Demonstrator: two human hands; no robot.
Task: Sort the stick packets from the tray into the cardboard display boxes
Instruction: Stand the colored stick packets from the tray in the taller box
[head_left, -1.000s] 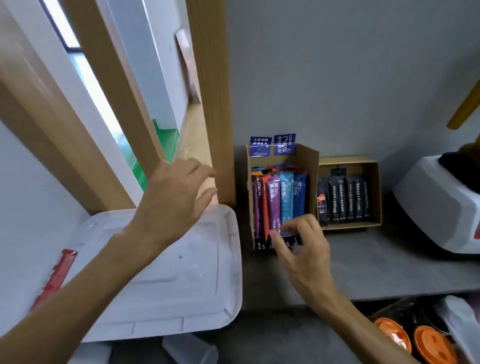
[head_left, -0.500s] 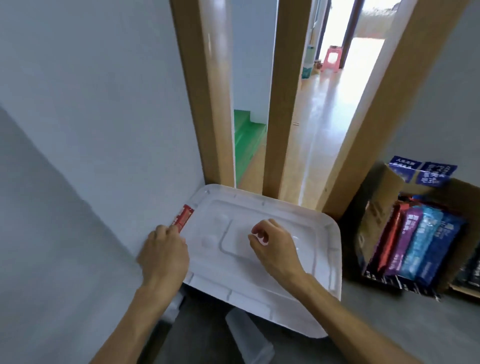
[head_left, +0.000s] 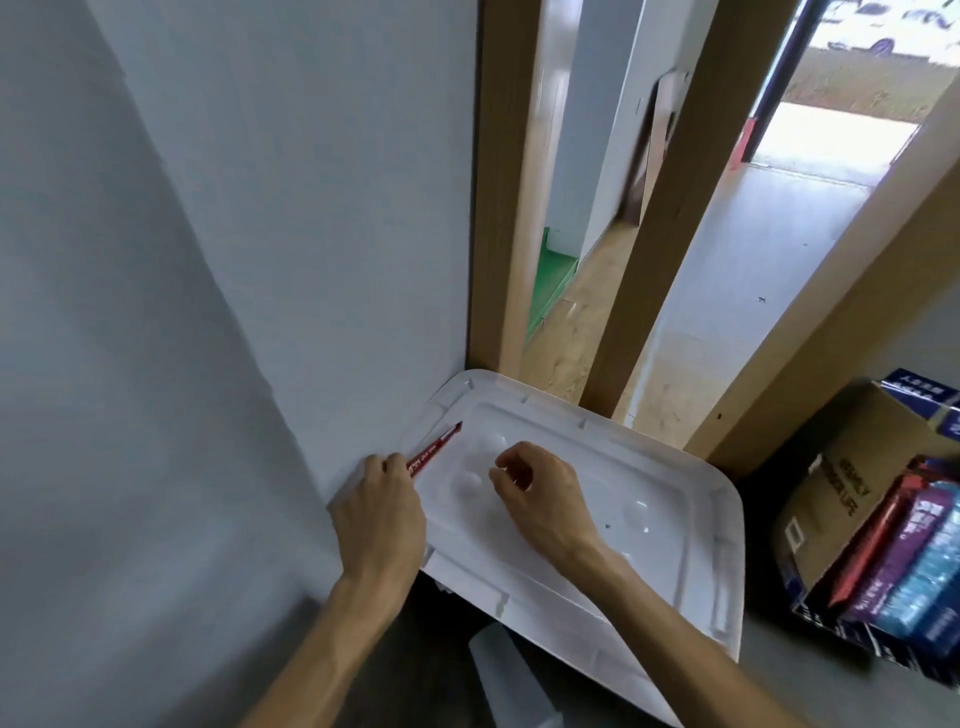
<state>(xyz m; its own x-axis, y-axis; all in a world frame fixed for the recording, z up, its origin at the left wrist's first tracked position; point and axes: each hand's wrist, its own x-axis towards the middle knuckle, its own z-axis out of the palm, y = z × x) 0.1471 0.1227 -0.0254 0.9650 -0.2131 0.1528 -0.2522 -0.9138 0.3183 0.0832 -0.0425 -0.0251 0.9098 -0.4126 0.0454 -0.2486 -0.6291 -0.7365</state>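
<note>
A white plastic tray (head_left: 670, 525) lies in the corner between the grey wall and the wooden posts. One red stick packet (head_left: 435, 451) lies along the tray's left rim, against the wall. My left hand (head_left: 382, 514) pinches the near end of this packet. My right hand (head_left: 540, 493) hovers over the middle of the tray with loosely curled fingers and holds nothing. At the right edge stands a cardboard display box (head_left: 831, 493) with red, purple and blue stick packets (head_left: 904, 566) upright in it.
Grey wall (head_left: 208, 312) closes the left side. Three wooden posts (head_left: 670, 208) rise behind the tray, with a hallway floor beyond them. A translucent plastic piece (head_left: 514, 670) sits below the tray's near edge. The tray and box stand on a grey surface (head_left: 779, 680).
The view swung left from the boxes to the tray. My right hand left the display box and came over the tray. My left hand reached the red packet and took hold of its end.
</note>
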